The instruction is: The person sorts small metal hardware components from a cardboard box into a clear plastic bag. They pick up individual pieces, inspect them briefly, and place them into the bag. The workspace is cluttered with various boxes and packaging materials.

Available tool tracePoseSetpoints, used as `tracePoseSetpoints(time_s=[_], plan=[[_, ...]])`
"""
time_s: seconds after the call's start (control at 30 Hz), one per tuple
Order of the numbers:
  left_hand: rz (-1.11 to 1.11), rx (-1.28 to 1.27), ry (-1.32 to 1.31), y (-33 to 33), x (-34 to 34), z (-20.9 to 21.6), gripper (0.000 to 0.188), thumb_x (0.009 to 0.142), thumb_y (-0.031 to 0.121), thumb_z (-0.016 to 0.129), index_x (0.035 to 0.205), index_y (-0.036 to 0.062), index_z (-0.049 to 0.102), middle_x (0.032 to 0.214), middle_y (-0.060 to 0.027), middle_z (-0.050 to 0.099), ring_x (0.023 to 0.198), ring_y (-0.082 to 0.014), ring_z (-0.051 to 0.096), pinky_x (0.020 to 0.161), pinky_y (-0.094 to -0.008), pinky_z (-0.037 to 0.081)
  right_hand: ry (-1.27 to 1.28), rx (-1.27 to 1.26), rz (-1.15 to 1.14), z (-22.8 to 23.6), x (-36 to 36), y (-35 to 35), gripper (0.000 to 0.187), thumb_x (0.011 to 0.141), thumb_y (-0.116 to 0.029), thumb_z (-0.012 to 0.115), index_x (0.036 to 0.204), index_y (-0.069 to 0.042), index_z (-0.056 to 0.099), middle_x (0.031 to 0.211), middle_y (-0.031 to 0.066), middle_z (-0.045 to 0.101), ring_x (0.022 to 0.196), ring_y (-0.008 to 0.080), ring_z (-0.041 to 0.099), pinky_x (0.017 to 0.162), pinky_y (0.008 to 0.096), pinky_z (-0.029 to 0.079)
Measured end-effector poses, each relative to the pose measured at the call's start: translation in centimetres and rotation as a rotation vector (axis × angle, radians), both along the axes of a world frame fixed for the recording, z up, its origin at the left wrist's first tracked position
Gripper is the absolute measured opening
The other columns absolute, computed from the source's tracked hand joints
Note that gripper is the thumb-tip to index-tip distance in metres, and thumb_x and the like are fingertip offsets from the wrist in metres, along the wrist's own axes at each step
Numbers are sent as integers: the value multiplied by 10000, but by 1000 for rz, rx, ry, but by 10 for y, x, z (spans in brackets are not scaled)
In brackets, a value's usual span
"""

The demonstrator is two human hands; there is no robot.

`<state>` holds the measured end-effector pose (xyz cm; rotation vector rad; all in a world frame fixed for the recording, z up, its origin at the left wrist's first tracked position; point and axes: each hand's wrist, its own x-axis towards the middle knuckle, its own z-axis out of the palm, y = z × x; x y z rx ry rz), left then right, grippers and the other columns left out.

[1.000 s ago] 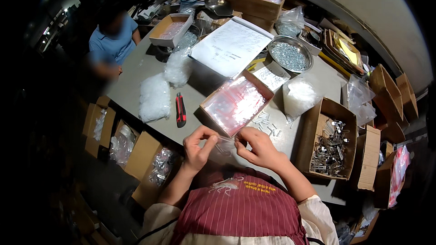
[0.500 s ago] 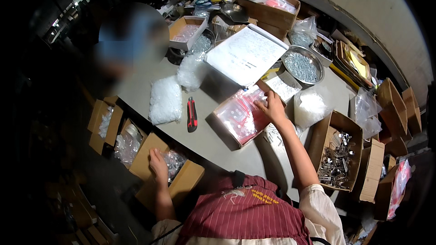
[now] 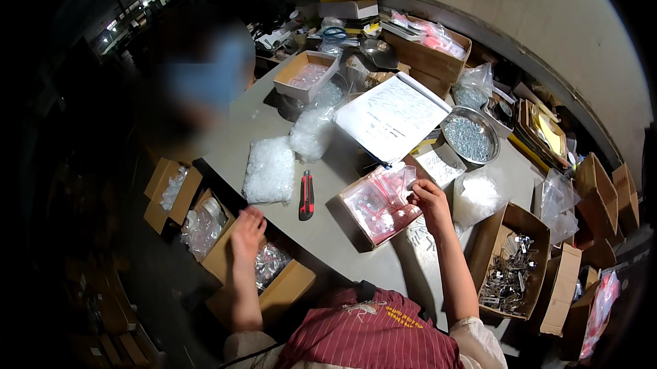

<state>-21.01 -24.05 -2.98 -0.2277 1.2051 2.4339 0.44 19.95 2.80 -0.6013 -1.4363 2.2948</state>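
Pinching a small clear bag (image 3: pixel 406 177) by its edge, the right hand (image 3: pixel 430 201) has thumb and fingertips drawn together at the right-hand edge of a shallow box (image 3: pixel 355 224) of red-lined bags (image 3: pixel 369 203), set toward the table's (image 3: pixel 330 247) front edge. The bag should be light, limp and slippery, best taken by one edge or corner. The left hand (image 3: pixel 247 233), blurred, is loosely spread with nothing visible in it, beside the table's left edge, near an open carton (image 3: pixel 292 287).
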Motion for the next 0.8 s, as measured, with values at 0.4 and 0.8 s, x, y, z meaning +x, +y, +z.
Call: tracePoseSetpoints(time_s=[0.4, 0.8], plan=[[-163, 220, 318, 146, 1, 126, 253, 977, 198, 608, 1172, 37, 600, 1028, -57, 617, 974, -176, 598, 898, -374, 483, 58, -396, 204, 2, 15, -13, 185, 941, -245, 607, 979, -66, 635, 919, 119, 689, 728, 202, 608, 730, 322, 485], [-743, -668, 1277, 262, 104, 94, 213, 891, 212, 709, 1023, 57, 772, 899, -124, 754, 802, -195, 718, 720, -315, 542, -166, -125, 154, -2, 52, -19, 457, 1082, -397, 457, 1164, 20, 627, 1034, 137, 731, 895, 210, 708, 815, 349, 566]])
